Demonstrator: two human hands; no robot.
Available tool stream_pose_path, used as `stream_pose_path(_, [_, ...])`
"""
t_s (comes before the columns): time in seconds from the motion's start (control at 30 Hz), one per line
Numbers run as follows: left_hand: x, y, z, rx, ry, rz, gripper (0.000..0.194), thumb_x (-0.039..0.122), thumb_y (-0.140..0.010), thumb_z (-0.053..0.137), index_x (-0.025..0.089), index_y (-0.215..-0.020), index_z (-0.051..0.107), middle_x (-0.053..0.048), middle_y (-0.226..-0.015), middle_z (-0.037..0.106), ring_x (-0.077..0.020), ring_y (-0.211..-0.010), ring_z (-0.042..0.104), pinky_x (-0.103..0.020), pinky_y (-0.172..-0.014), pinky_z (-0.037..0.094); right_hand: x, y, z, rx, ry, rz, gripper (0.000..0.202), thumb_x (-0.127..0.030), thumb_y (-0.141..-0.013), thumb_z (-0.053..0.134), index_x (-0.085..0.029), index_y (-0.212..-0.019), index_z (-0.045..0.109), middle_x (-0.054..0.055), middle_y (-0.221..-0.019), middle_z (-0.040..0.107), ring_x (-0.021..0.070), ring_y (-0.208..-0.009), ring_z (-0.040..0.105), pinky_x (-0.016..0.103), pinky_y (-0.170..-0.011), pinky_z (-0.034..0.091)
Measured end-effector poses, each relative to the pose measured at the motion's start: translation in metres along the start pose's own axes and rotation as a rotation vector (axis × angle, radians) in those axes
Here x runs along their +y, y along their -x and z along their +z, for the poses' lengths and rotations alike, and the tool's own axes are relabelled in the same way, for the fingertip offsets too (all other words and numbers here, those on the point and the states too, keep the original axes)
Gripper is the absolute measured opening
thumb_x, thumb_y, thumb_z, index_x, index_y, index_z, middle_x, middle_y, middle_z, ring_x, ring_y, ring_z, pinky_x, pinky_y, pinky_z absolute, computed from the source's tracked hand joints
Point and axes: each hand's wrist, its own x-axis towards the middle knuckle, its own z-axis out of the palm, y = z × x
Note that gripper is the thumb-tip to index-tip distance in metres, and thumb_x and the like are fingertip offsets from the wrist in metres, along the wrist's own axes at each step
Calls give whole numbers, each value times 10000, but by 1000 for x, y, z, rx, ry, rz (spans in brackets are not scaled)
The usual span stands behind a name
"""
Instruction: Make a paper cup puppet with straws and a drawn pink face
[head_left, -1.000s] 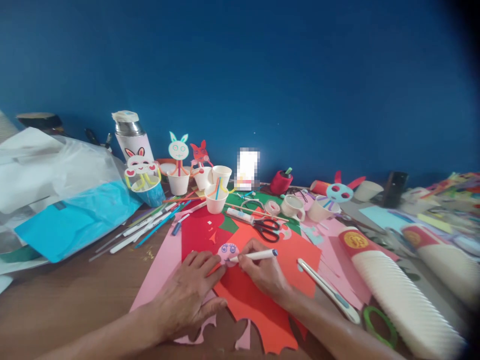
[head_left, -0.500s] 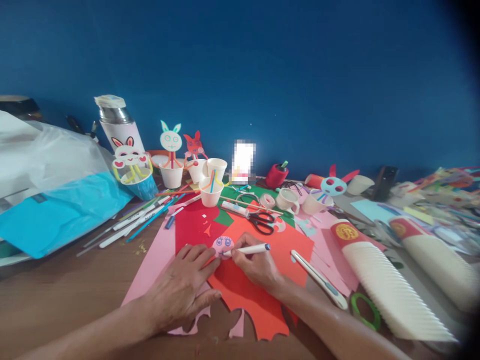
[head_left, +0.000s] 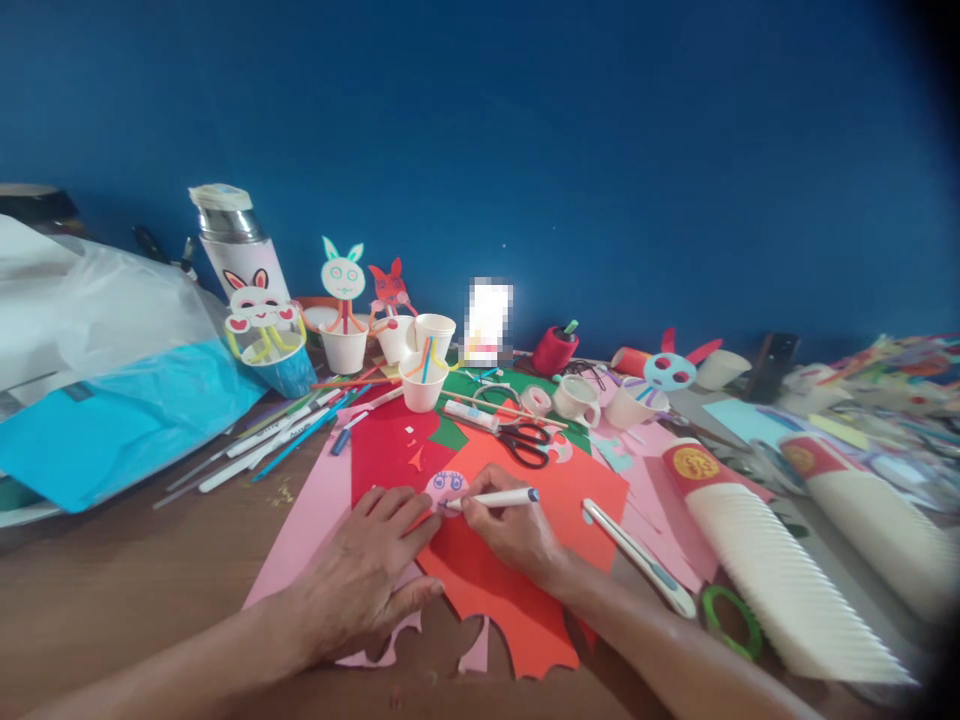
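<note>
My right hand [head_left: 510,525] grips a white marker [head_left: 502,498] with a dark blue end, its tip on a small pink paper circle [head_left: 448,482]. Two blue eyes with lashes and a short mark below them show on the circle. My left hand [head_left: 367,575] lies flat, fingers spread, its fingertips at the circle's left edge. Beneath are orange paper [head_left: 510,590] with scalloped cutouts, red paper [head_left: 382,450] and pink paper [head_left: 289,550].
Black scissors [head_left: 525,443] and a paper cup [head_left: 424,385] stand or lie behind the hands. A white cutter [head_left: 637,558], green tape [head_left: 731,622] and stacked cups [head_left: 780,570] lie right. Markers [head_left: 270,440] and a steel flask [head_left: 240,240] are left.
Both hands and the marker have hardly moved. The view has shifted very slightly.
</note>
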Motion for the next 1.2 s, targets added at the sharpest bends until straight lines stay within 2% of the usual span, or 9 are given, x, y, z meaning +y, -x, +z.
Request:
stream_pose_path(0.8, [-1, -1, 0, 27, -1, 24, 517, 550, -912, 403, 171, -1216, 580, -110, -1220, 584, -314, -1059, 483, -480, -896, 378, -4, 0, -2, -16, -37, 2, 71, -195, -733, 552, -198, -680, 504, -38, -571, 574, 95, -481, 474, 194, -444, 334])
stream_pose_path(0.97, [-1, 0, 2, 44, -8, 17, 534, 562, -919, 370, 174, -1222, 578, -114, -1217, 585, -311, -1065, 472, -484, -903, 375, -3, 0, -2, -14, -36, 6, 70, -201, -741, 546, -201, -688, 500, -26, -591, 593, 114, -517, 525, 203, -465, 357])
stream_pose_path(1.2, [1, -1, 1, 26, -16, 8, 532, 567, -918, 360, 182, -1212, 581, -109, -1223, 584, -310, -1058, 484, -474, -902, 373, 1, -1, -1, 5, -44, -18, 94, -229, -764, 546, -208, -699, 483, -45, -580, 557, 105, -499, 499, 201, -464, 349])
